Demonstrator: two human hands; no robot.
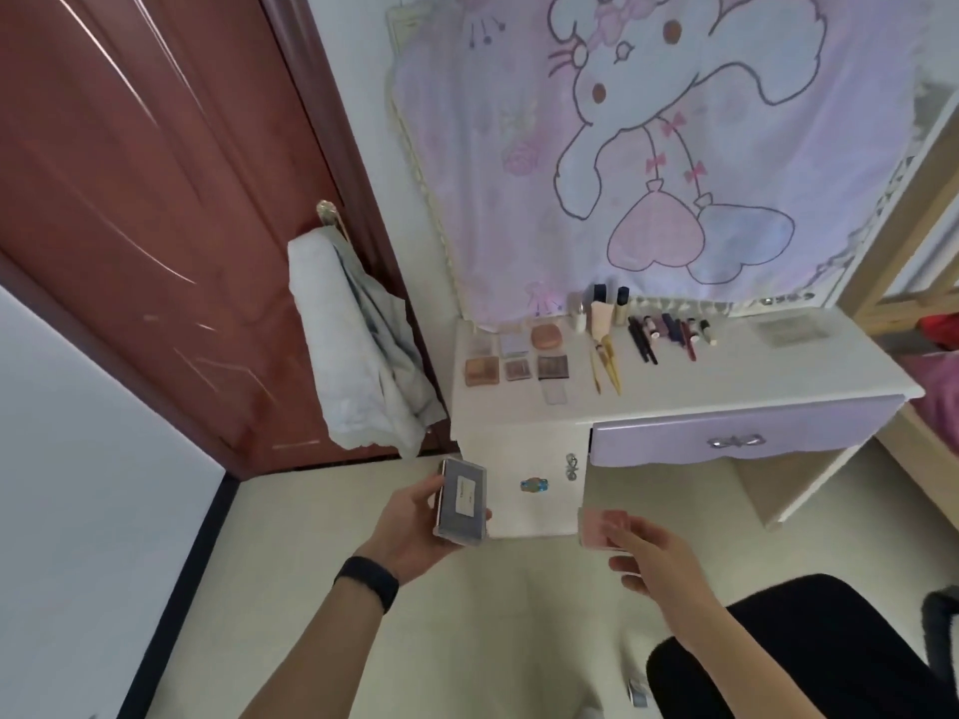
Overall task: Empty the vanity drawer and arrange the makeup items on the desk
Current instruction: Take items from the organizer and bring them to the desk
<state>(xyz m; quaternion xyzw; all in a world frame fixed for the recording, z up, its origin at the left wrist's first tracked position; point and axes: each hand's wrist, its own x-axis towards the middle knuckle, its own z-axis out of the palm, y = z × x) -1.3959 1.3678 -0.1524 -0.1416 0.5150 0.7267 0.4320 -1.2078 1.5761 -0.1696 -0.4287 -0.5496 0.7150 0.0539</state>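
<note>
The left hand (415, 531) grips a grey rectangular palette case with a white label (463, 503); the right hand (654, 557) pinches a flat pink compact (597, 526). Well beyond both, dark slim makeup pencils (643, 339) lie loose on the white vanity desk (726, 376). A careless set-down could roll them off.

Bedroom in a home, w/ a vanity corner. White vanity desk (778, 365) w/ 1 lilac drawer (664, 441), bow-shaped pull, stands vs. the wall, just beside a red-brown panelled door (129, 199). A pale towel (353, 355) hangs off the door handle (328, 212). A pastel cartoon-bunny cloth (674, 147) hangs above the desk. The desk top carries makeup: palettes (519, 363) in rows at left, pens & tubes (669, 332) lined up mid-top, small bottles (602, 303) at the back. At the right edge there's a light wood frame (908, 251), prob. a bed, w/ pink fabric (939, 402) by it. Pale floor, white walls.
</note>
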